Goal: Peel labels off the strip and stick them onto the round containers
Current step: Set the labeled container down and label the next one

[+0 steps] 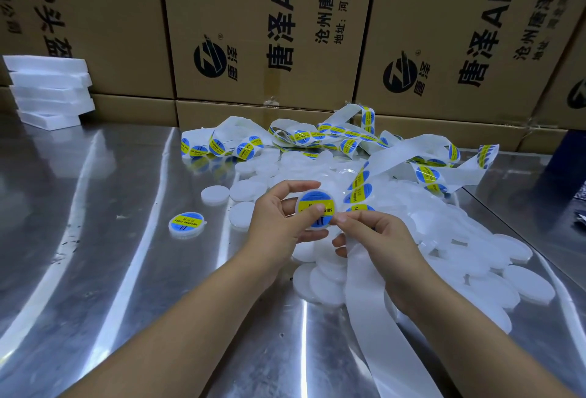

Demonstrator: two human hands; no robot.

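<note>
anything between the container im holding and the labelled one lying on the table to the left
One unlabelled container lies on the table left of the left hand, between the held container and the labelled container. Nothing else visible.

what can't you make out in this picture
- Head view: label text on the held container, partly covered by the left hand's thumb.
- Head view: container pile count, buried under the strip and right hand.
- Head view: box print, cut by the top edge.

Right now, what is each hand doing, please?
Left hand: holds the labelled round container.
Right hand: holds the label strip, fingertips at the container's edge.
</note>
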